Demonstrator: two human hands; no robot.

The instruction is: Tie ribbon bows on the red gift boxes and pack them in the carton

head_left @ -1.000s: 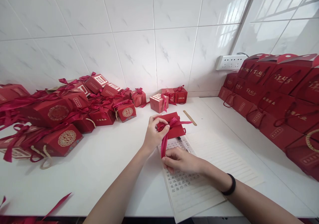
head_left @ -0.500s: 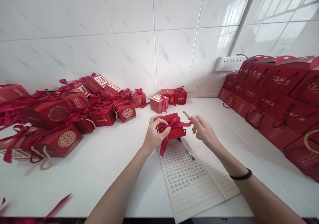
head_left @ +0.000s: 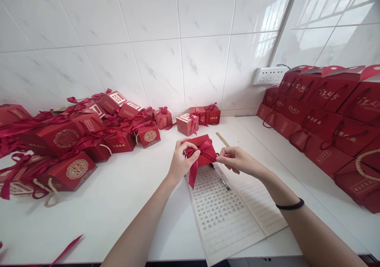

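A small red gift box [head_left: 199,145] stands on the white counter [head_left: 118,203], at the top edge of a lined sheet of paper [head_left: 228,211]. A dark red ribbon [head_left: 198,160] is tied over the box, and one tail hangs down its front. My left hand [head_left: 181,162] is closed, pinching the ribbon at the knot on the box's left. My right hand [head_left: 237,160] pinches the ribbon loop at the box's right side. A black band sits on my right wrist.
Several red ribboned boxes [head_left: 77,136] are piled at the left and along the back wall. Larger red gift bags [head_left: 326,112] line the right side below a white power strip [head_left: 268,75]. A pen [head_left: 221,179] lies on the paper, and a flat wooden stick [head_left: 222,139] lies behind the box.
My right hand let go of the hanging ribbon tail near the paper, rose to the box's right side, and now pinches the loop there. My left hand stayed on the knot.
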